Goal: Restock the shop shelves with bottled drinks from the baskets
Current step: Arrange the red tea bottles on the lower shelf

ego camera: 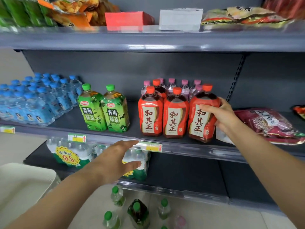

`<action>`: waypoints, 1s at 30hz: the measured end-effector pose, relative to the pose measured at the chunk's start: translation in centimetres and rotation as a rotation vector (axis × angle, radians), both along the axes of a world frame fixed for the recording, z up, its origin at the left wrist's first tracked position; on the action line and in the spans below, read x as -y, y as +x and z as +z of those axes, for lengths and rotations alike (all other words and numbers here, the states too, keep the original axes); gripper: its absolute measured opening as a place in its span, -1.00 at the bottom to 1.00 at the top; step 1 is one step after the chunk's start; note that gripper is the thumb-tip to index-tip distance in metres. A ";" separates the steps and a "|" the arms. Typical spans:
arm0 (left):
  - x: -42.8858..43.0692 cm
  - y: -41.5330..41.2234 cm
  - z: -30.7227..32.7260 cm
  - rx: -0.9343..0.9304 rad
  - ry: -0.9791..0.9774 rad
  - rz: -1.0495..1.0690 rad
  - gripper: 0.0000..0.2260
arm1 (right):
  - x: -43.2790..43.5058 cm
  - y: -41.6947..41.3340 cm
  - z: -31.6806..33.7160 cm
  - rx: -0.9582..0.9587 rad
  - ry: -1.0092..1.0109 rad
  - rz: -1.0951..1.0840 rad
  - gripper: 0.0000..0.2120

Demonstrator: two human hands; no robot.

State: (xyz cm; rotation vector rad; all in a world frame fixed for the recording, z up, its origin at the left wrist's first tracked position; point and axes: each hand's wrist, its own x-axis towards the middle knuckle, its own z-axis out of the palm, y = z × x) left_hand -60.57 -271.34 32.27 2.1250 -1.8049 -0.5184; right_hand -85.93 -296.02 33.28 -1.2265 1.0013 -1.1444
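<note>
Right hand (222,115) grips red bottle (202,116) upright on shelf (69,128); left hand (115,160) spread, fingers straight, holding nothing.

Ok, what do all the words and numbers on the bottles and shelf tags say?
"和其正": beige labels of three red-wrapped, orange-capped bottles; the right hand grips the rightmost red bottle.
"青梅绿茶": two green-wrapped, green-capped bottles.
"99": yellow starburst sticker on the plastic-wrapped water pack, lower shelf.
Too blurred to read: shelf-edge price tags, dark red snack bag, small red logos on the green bottles.
</note>
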 end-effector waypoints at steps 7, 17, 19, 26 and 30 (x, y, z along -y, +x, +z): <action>0.8 0.5 -0.1 0.034 0.010 0.005 -0.41 | 2.1 -2.1 -1.8 0.053 0.082 0.130 -0.12; 1.1 -0.9 0.6 0.045 -0.003 -0.006 -0.40 | 2.6 -3.0 -3.1 -0.001 0.082 0.147 -0.35; 0.8 -1.2 0.6 0.053 0.003 -0.011 -0.41 | 2.4 -2.9 -3.3 -0.006 0.077 0.127 -0.35; -1.0 -1.5 1.0 0.060 0.014 -0.009 -0.41 | 2.0 -1.8 -3.7 -0.214 0.044 0.022 -0.44; -2.8 -0.9 1.4 0.052 -0.006 0.007 -0.40 | 0.3 -0.7 -4.1 -0.292 0.093 -0.185 -0.40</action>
